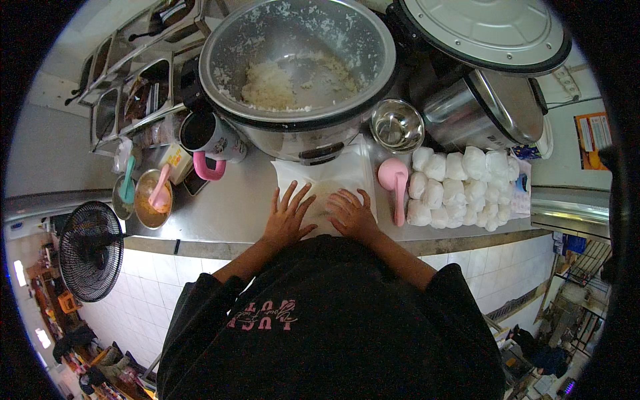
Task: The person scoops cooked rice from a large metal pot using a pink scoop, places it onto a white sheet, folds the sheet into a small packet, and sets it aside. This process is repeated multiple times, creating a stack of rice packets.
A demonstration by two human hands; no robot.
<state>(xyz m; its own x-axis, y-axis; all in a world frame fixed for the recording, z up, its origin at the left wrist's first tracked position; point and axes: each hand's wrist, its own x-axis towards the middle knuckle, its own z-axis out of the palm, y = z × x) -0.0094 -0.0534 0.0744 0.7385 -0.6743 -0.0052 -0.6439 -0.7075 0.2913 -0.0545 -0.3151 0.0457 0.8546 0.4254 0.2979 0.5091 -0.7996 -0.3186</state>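
My left hand (288, 216) rests with fingers spread at the left side of a stack of white wrapping sheets (320, 170), holding nothing. Over the right side of the same sheets is my right hand (354, 214), its fingers apart and partly blurred. Close behind the sheets stands a large metal cooker pot (285, 135), with white rice (272, 85) on its floor and grains stuck to its wall. A pink rice scoop (397, 190) lies right of my right hand. Beside it sit several rows of white wrapped bundles (455, 190).
A dark mug with a pink handle (215, 142) stands on the left. Nearby are a bowl with a pink spoon (154, 200) and another with a teal spoon (125, 195). A steel bowl (397, 126) and a lidded steel container (480, 110) stand back right. A fan (91, 251) is far left.
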